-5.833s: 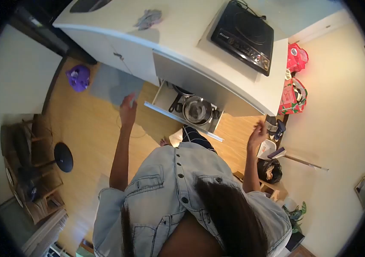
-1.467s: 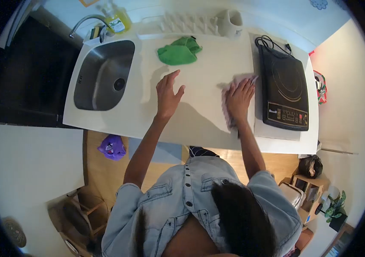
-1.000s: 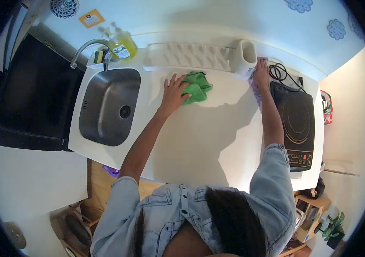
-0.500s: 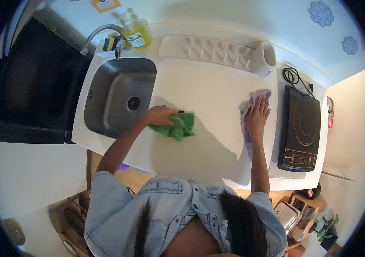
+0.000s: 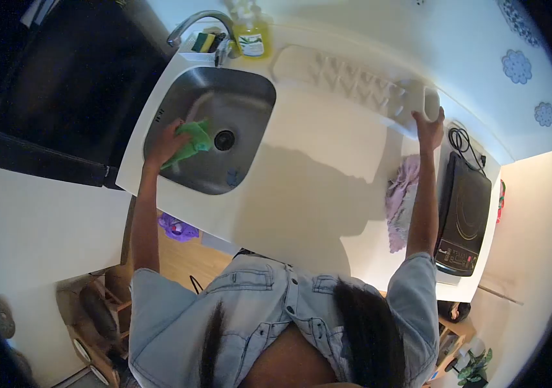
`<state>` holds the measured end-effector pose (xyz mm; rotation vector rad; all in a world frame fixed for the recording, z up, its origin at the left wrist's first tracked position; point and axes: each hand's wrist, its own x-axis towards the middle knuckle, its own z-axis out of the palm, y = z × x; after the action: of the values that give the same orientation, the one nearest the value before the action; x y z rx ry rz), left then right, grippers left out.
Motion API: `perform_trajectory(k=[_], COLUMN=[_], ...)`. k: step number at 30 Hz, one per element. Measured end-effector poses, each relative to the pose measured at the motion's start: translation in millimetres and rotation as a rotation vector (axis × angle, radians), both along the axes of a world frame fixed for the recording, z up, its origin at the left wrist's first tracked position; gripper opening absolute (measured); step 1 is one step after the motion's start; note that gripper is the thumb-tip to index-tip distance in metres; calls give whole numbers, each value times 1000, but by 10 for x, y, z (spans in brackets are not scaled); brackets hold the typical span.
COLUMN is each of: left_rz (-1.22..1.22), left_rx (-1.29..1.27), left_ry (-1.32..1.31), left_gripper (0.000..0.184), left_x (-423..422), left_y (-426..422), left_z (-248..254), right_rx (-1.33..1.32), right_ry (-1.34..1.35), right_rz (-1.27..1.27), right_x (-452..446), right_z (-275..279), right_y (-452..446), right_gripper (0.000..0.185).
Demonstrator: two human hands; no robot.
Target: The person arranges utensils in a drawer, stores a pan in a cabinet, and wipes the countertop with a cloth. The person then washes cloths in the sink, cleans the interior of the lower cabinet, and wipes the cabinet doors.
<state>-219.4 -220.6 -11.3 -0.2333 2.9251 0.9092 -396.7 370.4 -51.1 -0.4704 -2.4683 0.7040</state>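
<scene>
My left hand (image 5: 171,142) is over the left part of the steel sink (image 5: 188,83), its fingers closed on a crumpled green cloth (image 5: 195,140). The cloth hangs beside the dark drain (image 5: 224,140). At the back right, my right hand (image 5: 429,129) grips the near side of the white utensil cup (image 5: 430,103) at the end of the white dish rack (image 5: 347,76). Some of its fingertips are hidden by the cup. A pale purple cloth (image 5: 403,197) lies loose on the counter, left of my right forearm.
Behind the sink stand a curved faucet (image 5: 192,19), a sponge (image 5: 205,43) and a yellow soap bottle (image 5: 251,40). A black induction cooktop (image 5: 465,216) with a coiled cord (image 5: 460,141) sits at the right. A black appliance (image 5: 62,84) is on the left.
My left hand has carried the green cloth from the counter into the sink. My right hand has left the purple cloth and moved back to the utensil cup. The view has shifted.
</scene>
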Motion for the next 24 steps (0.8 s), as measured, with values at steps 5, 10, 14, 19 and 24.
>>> perform_trajectory(k=[5, 10, 14, 19, 24], left_rz=[52, -83, -165, -484, -495], left_rx=[-283, 168, 75, 272, 454], left_ry=[-145, 57, 373, 319, 102], left_gripper=[52, 67, 79, 74, 59], left_x=[-277, -543, -728, -1123, -1200], left_y=[-840, -1309, -531, 10, 163], left_z=[-677, -1211, -430, -383, -652], right_rx=[-124, 113, 182, 340, 199], right_ry=[18, 118, 364, 374, 184], right_rz=[85, 164, 355, 539, 876], right_x=[724, 1193, 1294, 1675, 1803], right_z=[359, 908, 959, 1207, 1230], right_y=[-732, -1813, -2722, -3603, -3144], right_gripper=[81, 84, 91, 90, 77])
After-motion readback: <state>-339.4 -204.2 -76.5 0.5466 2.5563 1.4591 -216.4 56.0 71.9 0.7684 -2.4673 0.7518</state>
